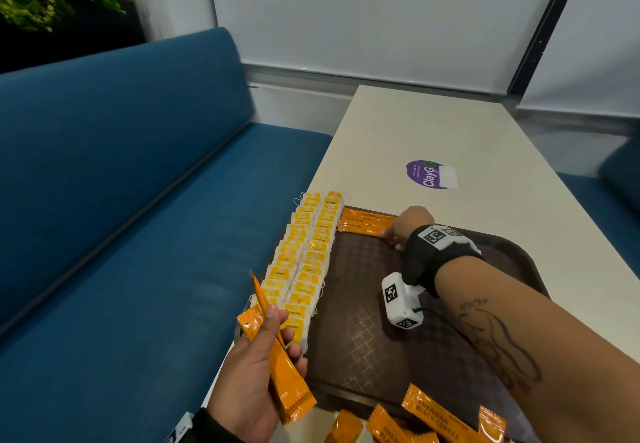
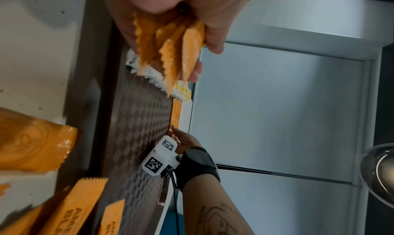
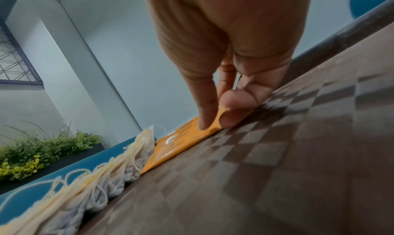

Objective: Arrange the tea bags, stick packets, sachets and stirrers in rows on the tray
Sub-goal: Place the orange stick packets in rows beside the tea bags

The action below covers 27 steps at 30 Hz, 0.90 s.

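Left hand (image 1: 252, 370) grips spare stick packets (image 1: 277, 356) as supply; right hand (image 1: 408, 226) pinches one packet (image 1: 367, 222) beside tea bags (image 1: 304, 259), aligning a row.

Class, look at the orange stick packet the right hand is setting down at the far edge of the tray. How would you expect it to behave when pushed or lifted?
The stick packet lies flat on the tray, so it should slide, not roll. Its glossy wrapper probably makes it slippery. The right hand moves it with fingertips alone, suggesting it is light.
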Motion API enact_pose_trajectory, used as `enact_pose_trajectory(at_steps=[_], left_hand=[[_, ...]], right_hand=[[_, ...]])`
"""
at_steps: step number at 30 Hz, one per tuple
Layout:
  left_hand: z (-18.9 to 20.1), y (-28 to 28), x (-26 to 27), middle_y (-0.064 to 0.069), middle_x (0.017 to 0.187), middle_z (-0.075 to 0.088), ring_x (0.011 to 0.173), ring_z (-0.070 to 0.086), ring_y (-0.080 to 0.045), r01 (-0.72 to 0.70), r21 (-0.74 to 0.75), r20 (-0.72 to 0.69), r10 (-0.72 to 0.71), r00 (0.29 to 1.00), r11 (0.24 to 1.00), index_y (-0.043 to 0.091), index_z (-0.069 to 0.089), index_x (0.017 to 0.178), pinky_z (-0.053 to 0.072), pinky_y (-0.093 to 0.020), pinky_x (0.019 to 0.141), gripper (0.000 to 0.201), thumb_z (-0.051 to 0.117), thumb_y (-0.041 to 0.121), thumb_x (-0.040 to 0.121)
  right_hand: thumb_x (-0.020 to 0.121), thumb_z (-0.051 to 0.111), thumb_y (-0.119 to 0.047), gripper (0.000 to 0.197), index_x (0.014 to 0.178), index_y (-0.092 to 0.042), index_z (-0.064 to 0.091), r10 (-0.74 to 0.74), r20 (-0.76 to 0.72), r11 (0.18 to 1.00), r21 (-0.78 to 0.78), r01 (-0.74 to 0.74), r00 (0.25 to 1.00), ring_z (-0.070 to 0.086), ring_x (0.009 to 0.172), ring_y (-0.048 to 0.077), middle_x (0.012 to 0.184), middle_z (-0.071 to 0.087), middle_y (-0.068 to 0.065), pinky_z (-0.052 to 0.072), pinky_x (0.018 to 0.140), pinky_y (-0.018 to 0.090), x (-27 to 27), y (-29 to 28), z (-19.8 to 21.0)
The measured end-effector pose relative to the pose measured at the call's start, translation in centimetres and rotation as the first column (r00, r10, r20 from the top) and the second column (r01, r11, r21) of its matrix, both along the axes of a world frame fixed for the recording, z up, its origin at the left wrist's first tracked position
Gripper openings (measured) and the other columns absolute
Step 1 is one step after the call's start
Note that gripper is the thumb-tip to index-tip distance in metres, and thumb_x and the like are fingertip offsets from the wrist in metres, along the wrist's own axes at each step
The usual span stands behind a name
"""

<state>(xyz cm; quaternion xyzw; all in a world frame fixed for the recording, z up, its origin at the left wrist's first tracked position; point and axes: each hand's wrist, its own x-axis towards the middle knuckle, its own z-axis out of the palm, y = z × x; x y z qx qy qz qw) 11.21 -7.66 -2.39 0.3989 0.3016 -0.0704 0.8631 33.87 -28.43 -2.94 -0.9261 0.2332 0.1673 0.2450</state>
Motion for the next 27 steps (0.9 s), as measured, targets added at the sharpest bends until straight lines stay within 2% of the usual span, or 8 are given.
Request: enact_pose_trajectory(at_steps=[4,7,12,16,18,20,22,27], left_hand=[[-0.3,0.2,0.0,-0.006,0.061,0.056,0.041,0.055,-0.014,0.000,-0.002,0.007,0.000,1.000,1.000,0.010,0.060,0.100,0.048,-0.024,0.038,0.028,0.059,0.033,0.084],[-0.6,0.4,0.1,-0.006,0.060,0.057,0.040,0.055,-0.014,-0.004,-0.009,0.009,0.004,1.000,1.000,0.010,0.059,0.103,0.048,-0.025,0.037,0.030,0.060,0.032,0.083],[-1.0,0.6,0.3,-0.006,0.060,0.056,0.039,0.055,-0.015,-0.007,-0.017,0.009,0.007,1.000,1.000,0.010,0.058,0.106,0.047,-0.026,0.035,0.033,0.061,0.032,0.082],[-1.0,0.6,0.3,-0.007,0.062,0.056,0.040,0.054,-0.014,0.005,-0.025,0.013,-0.004,1.000,1.000,0.010,0.059,0.103,0.047,-0.026,0.036,0.030,0.060,0.032,0.082],[-1.0,0.7,0.4,-0.007,0.063,0.055,0.040,0.054,-0.014,0.008,-0.026,0.015,-0.008,1.000,1.000,0.010,0.059,0.102,0.047,-0.026,0.035,0.029,0.060,0.032,0.082],[-1.0,0.7,0.4,-0.007,0.064,0.055,0.041,0.054,-0.014,0.009,-0.021,0.014,-0.009,1.000,1.000,0.010,0.060,0.100,0.046,-0.026,0.035,0.028,0.060,0.032,0.082],[-0.9,0.7,0.4,-0.007,0.064,0.055,0.041,0.054,-0.014,0.013,-0.017,0.015,-0.013,1.000,1.000,0.010,0.060,0.097,0.046,-0.026,0.035,0.027,0.060,0.032,0.081],[-0.8,0.5,0.4,-0.007,0.063,0.055,0.039,0.054,-0.014,0.029,-0.023,0.011,-0.029,1.000,0.999,0.009,0.061,0.094,0.047,-0.025,0.036,0.025,0.059,0.032,0.084]], right_hand=[[0.071,0.080,-0.038,0.046,0.100,-0.005,0.066,0.023,0.043,0.999,-0.044,-0.021,0.999,0.068,0.093,0.025,0.100,0.071,0.009,0.053,0.089,0.036,-0.2,0.4,0.3],[0.073,0.078,-0.041,0.048,0.100,-0.004,0.063,0.074,0.044,0.994,-0.085,-0.070,0.996,0.067,0.095,0.025,0.103,0.070,0.011,0.052,0.089,0.034,-0.3,0.7,0.5],[0.080,0.071,-0.044,0.044,0.069,-0.010,0.046,0.132,0.064,0.977,-0.177,-0.119,0.989,0.058,0.081,0.021,0.105,0.069,0.009,0.044,0.072,0.027,-0.1,1.0,0.6],[0.085,0.067,-0.040,0.045,0.064,-0.010,0.041,0.144,0.072,0.967,-0.221,-0.125,0.987,0.054,0.080,0.020,0.094,0.062,0.009,0.046,0.078,0.028,-0.3,1.4,0.8],[0.085,0.067,-0.038,0.039,0.068,-0.009,0.047,0.136,0.075,0.970,-0.213,-0.118,0.988,0.057,0.083,0.020,0.094,0.060,0.009,0.048,0.082,0.027,-0.4,1.4,0.9],[0.086,0.068,-0.035,0.031,0.091,-0.006,0.060,0.134,0.079,0.971,-0.209,-0.115,0.988,0.063,0.094,0.023,0.100,0.064,0.010,0.048,0.084,0.027,-0.5,1.5,1.0],[0.086,0.068,-0.032,0.038,0.109,-0.003,0.061,0.129,0.096,0.971,-0.214,-0.106,0.987,0.062,0.104,0.024,0.110,0.065,0.010,0.047,0.085,0.027,-0.7,1.6,1.1],[0.084,0.070,-0.027,0.037,0.111,-0.003,0.060,0.133,0.121,0.975,-0.194,-0.108,0.984,0.062,0.102,0.024,0.113,0.065,0.011,0.047,0.081,0.026,-0.8,2.0,1.3]])
